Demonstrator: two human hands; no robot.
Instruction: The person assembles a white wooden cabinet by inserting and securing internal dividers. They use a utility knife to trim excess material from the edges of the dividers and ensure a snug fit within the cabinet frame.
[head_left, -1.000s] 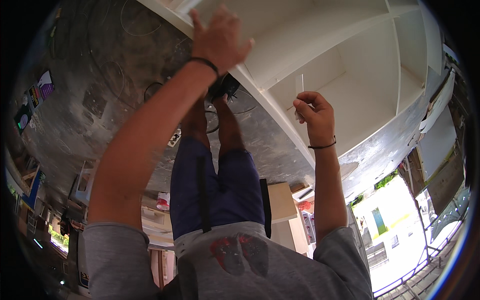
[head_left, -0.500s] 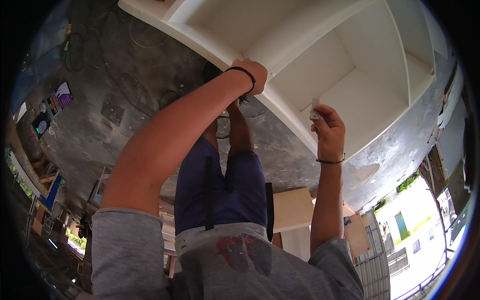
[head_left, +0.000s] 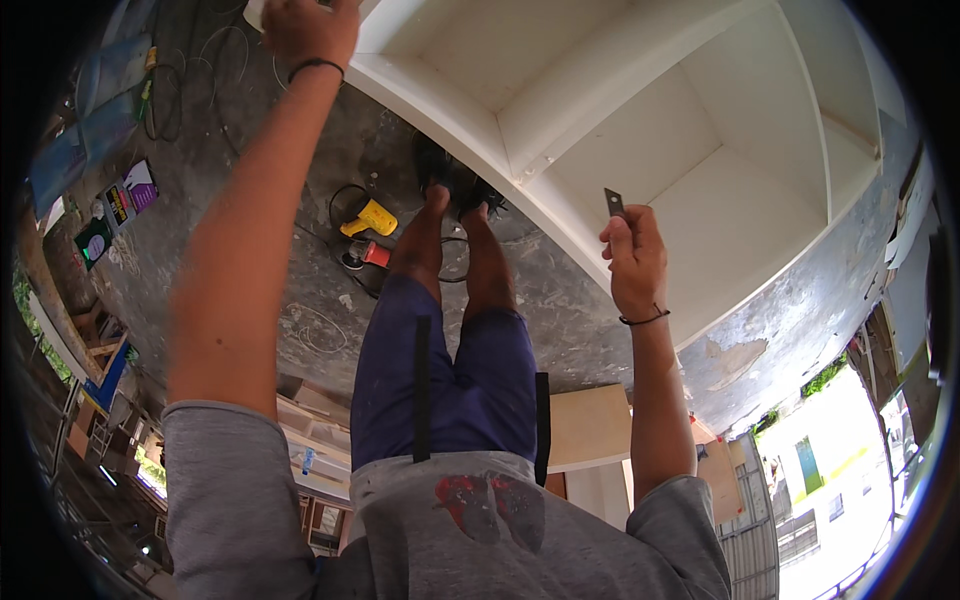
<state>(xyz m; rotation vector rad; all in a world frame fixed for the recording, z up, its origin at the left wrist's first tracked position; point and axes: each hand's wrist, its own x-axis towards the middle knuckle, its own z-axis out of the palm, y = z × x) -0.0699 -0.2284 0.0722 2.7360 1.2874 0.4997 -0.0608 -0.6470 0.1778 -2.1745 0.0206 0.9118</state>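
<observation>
A white cabinet (head_left: 440,88) with open compartments lies across the top of the view, its front edge running slantwise toward me. My left hand (head_left: 312,35) is stretched to its far left end, over the edge; the fingers are partly cut off by the frame, so what they touch is unclear. In front of the right-hand compartment is my right hand (head_left: 637,262), closed in a pinch. Between its thumb and fingers a small flat grey metal blade (head_left: 614,201) with a hole in it stands up, apart from the cabinet.
On the floor near my feet lie a yellow power tool (head_left: 374,217) and a red-bodied tool (head_left: 377,254) with dark cords. Printed packages (head_left: 130,193) lie farther left. A pale wooden box or panel (head_left: 588,425) stands behind me.
My left hand has left the cabinet's near edge and swung to its far left end. My right hand has lowered slightly and turned, so the blade's flat face shows.
</observation>
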